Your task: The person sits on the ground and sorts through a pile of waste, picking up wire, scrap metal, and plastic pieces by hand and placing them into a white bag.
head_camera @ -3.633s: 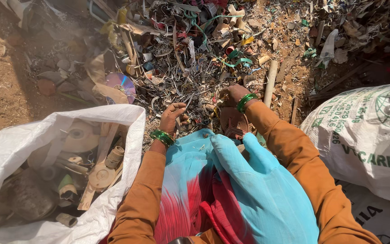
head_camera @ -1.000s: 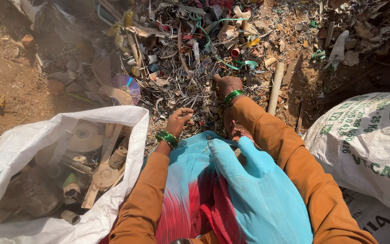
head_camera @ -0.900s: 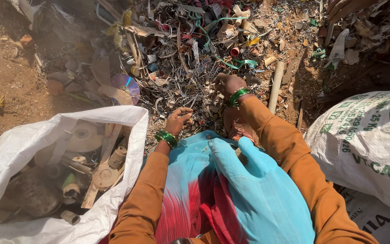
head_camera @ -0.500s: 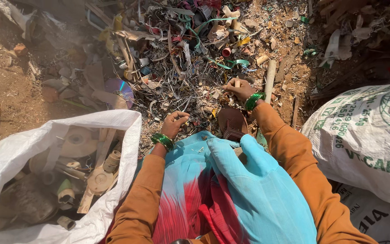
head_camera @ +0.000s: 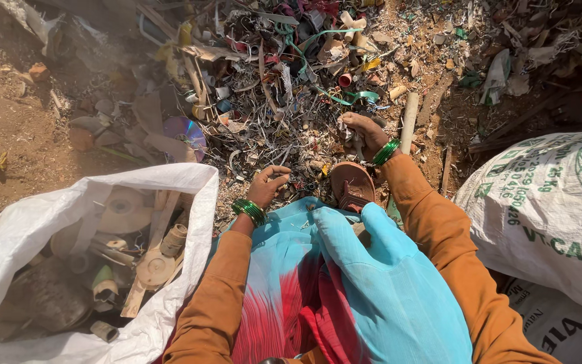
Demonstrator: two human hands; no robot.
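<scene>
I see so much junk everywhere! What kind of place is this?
Probably an outdoor scrap-sorting spot. A big scrap heap of wires, strips and bits lies on bare dirt, an open white sack holds sorted pieces, and the right hand picks through the pile.

1. The scrap heap [head_camera: 291,87] lies dense ahead of both hands, tangled strips and caps with no bare gaps.
2. The open white sack [head_camera: 190,202] bounds the left hand [head_camera: 269,185]; its mouth is open from above.
3. The printed sack [head_camera: 547,216] walls the right side.
4. Bare dirt [head_camera: 21,135] lies free far left.
</scene>
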